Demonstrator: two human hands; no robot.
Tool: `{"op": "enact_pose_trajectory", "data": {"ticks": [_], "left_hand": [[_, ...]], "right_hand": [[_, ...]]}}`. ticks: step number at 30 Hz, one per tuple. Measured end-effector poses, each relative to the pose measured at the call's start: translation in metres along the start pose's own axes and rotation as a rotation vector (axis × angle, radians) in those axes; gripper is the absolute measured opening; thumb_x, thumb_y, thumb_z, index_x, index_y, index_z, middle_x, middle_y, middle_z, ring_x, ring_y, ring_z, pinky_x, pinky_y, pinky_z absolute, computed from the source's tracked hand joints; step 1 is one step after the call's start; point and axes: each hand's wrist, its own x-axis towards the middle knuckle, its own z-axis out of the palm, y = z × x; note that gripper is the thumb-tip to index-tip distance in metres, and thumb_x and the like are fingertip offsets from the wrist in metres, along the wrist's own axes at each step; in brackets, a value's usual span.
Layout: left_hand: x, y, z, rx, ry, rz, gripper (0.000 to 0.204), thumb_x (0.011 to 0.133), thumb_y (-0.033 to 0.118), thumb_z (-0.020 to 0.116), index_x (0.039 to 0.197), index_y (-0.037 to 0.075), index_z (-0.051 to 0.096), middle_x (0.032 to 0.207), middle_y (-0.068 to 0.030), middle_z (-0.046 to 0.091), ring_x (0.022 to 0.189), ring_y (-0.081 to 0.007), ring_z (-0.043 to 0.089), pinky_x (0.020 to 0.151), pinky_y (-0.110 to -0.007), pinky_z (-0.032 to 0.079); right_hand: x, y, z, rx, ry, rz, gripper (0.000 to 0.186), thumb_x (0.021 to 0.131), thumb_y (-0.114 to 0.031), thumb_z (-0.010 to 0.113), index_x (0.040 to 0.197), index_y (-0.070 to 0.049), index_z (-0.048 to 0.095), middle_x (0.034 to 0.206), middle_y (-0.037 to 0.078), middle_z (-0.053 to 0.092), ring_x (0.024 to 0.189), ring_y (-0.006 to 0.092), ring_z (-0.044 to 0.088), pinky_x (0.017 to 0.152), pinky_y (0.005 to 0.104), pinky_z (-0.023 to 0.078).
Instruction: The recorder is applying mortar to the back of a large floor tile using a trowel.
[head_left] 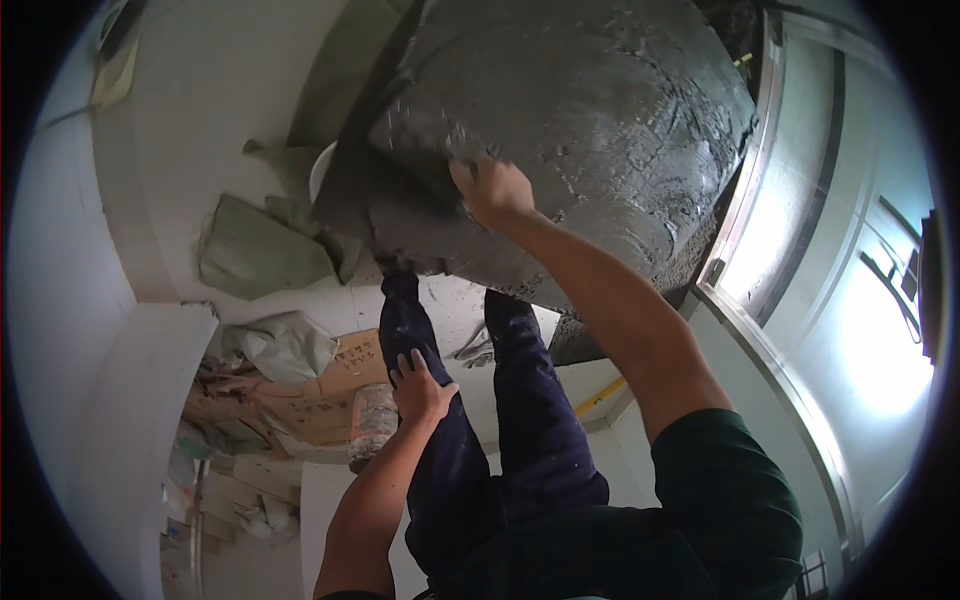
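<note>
Gripping what looks like a mortar-smeared flat trowel (415, 165), the right hand (492, 192) is over the wet grey mortar layer (600, 120), inward from its left edge and toward the near edge. Its fingers are curled together, seemingly clamped on the handle, though the handle itself is mostly hidden. The mortar layer covers a broad panel whose far part runs out of view; its right corner lies near the metal door frame (735, 215), and its near edge reaches the shins. What supports the panel cannot be told, though a white rim (320, 172) shows just beside the left edge. The left hand (422, 390) rests on the left trouser leg (440, 480), its fingers slightly apart and holding nothing.

The right part of the layer is ridged and rough, while the left is smoother; a tilted blade could gouge the smooth part or drag a lump across it. Too much pressure near the left edge could push mortar over onto the olive sheet (265, 250) on the floor. With the shins so near, a forward shift could smear the near edge or dirty the trousers. A wet handle could also slip in the fingers.
</note>
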Motion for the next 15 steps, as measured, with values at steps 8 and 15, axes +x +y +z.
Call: {"op": "enact_pose_trajectory", "data": {"ticks": [8, 15], "left_hand": [[0.000, -0.029, -0.010, -0.099, 0.017, 0.086, 0.103, 0.072, 0.048, 0.083, 0.152, 0.008, 0.031, 0.154, -0.0221, 0.032, 0.136, -0.0481, 0.039, 0.104, -0.054, 0.046], [0.005, -0.055, -0.015, -0.157, 0.011, 0.138, 0.104, 0.074, 0.048, 0.083, 0.153, 0.007, 0.029, 0.155, -0.0222, 0.030, 0.137, -0.0485, 0.038, 0.102, -0.056, 0.048]], "right_hand": [[-0.065, -0.036, -0.025, -0.249, -0.169, -0.122, 0.049, 0.093, -0.055, 0.056, 0.103, -0.008, 0.065, 0.090, 0.022, 0.071, 0.087, 0.0419, 0.069, 0.078, 0.0514, 0.055], [-0.026, -0.111, 0.086, -0.542, -0.129, -0.357, 0.044, 0.096, -0.050, 0.053, 0.115, -0.011, 0.061, 0.099, 0.025, 0.070, 0.097, 0.0382, 0.068, 0.076, 0.0504, 0.054]]}}
